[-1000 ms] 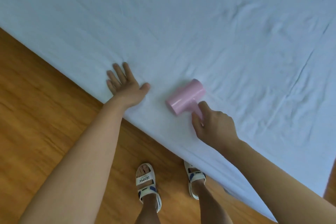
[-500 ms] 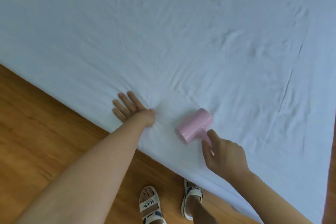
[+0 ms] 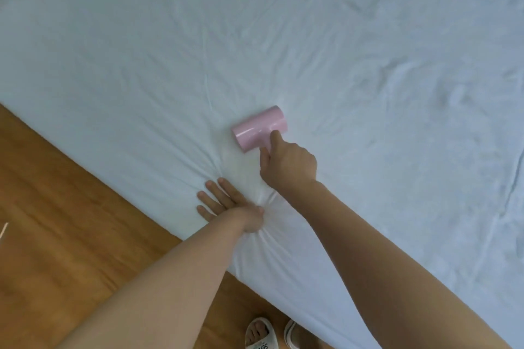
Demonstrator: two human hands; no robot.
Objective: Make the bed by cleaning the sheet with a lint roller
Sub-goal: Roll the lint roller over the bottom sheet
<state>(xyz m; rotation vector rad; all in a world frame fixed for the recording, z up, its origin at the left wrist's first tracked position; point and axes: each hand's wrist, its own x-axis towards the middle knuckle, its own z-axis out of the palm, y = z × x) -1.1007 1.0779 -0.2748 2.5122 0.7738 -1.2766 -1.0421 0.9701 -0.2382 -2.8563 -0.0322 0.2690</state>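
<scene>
Right hand (image 3: 287, 166) grips pink lint roller (image 3: 259, 128); left hand (image 3: 226, 205) flat on sheet (image 3: 368, 51).

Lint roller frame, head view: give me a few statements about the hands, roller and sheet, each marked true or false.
1. The right hand grips the handle of the pink lint roller. True.
2. The roller is lifted clear of the sheet. False: its drum lies on the sheet.
3. The left hand presses flat on the sheet near the bed's edge. True.
4. The left hand holds a second roller. False: it holds nothing.
5. The sheet is smooth around the left hand. False: creases fan out from it.
</scene>
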